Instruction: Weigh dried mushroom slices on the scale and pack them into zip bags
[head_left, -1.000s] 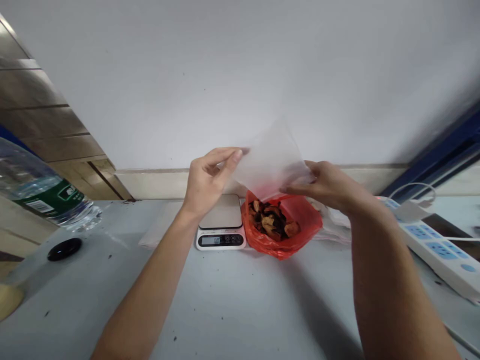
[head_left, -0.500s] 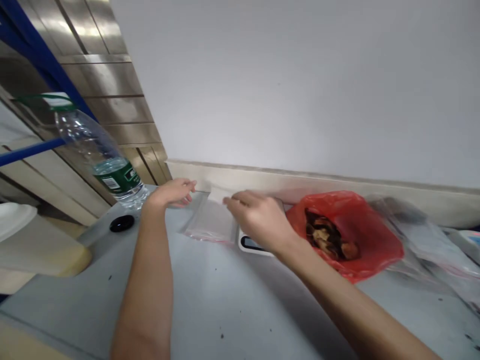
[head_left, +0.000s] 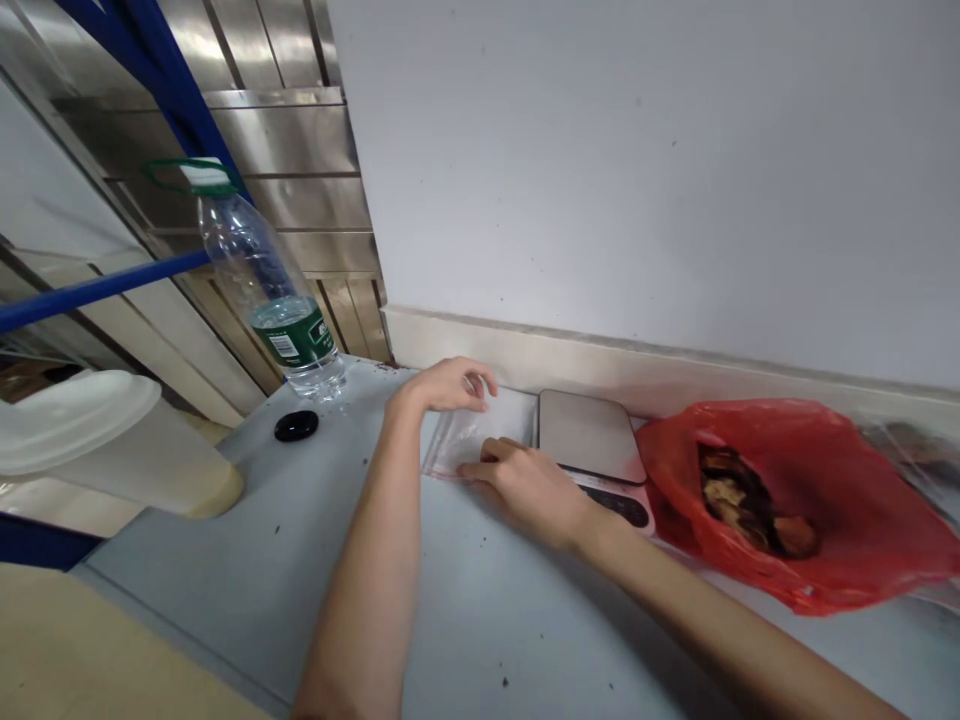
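Observation:
A clear zip bag [head_left: 450, 440] lies flat on the grey tabletop, its pinkish zip edge towards me. My left hand [head_left: 450, 385] hovers over its far part with fingers curved and apart, holding nothing that I can see. My right hand [head_left: 529, 485] is at the bag's near edge, with fingertips and thumb closed together on the zip; the exact grip is partly hidden. Just right of the bag stands a kitchen scale [head_left: 586, 435] with a bare metal plate, its front panel partly covered by my right wrist.
An open red plastic bag [head_left: 862, 480] holding brown dried pieces [head_left: 739, 500] stands right of the scale. At left are a large water bottle [head_left: 292, 335], a round black lid [head_left: 296, 426] and a lidded, whitish tub [head_left: 150, 460]. A wall [head_left: 637, 200] rises behind the table.
My right hand has moved from the bag's far end to its near zip edge, uncovering the scale's plate. My left hand has come over the bag. The view has swung left.

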